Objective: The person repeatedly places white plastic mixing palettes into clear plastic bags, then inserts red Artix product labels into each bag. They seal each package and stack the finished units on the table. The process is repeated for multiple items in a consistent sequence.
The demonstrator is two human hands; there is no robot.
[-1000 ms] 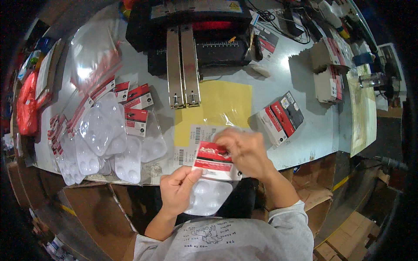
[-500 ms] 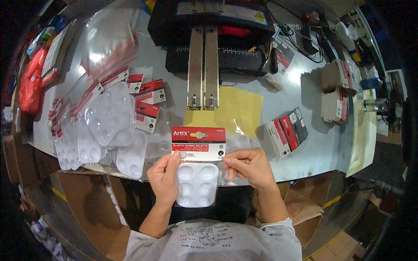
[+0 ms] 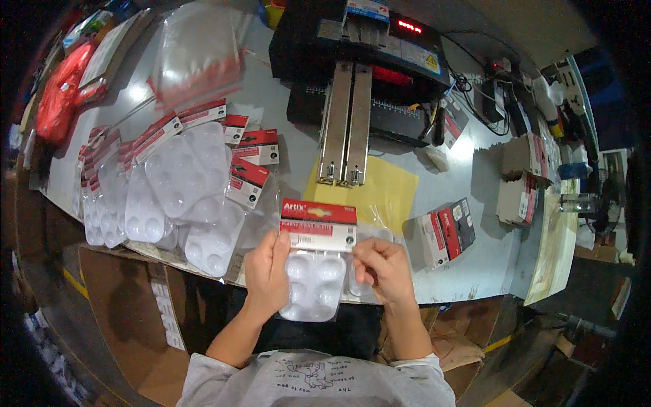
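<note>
Between my two hands is a white plastic paint palette [image 3: 314, 288] in a clear bag, with a red and white header card [image 3: 319, 230] across its top. My left hand [image 3: 268, 271] is closed on the left side of the pack, its thumb lying near the card's lower left corner. At the card's lower right corner my right hand [image 3: 385, 268] pinches with thumb and curled fingers. The pack hangs upright at the table's front edge. Partly behind my right hand, another clear-bagged white palette [image 3: 363, 285] lies on the table.
A heap of bagged palettes [image 3: 186, 169] lies on the left, below a stack of clear bags [image 3: 196, 51]. A black machine with metal bars [image 3: 344, 125] stands at the back over a yellow sheet [image 3: 397, 186]. Header-card stacks [image 3: 444, 234] sit on the right.
My view has turned, so the table and machine appear tilted and shifted. Both hands keep hold of the bagged palette; the right fingers look more curled at the card's corner.
</note>
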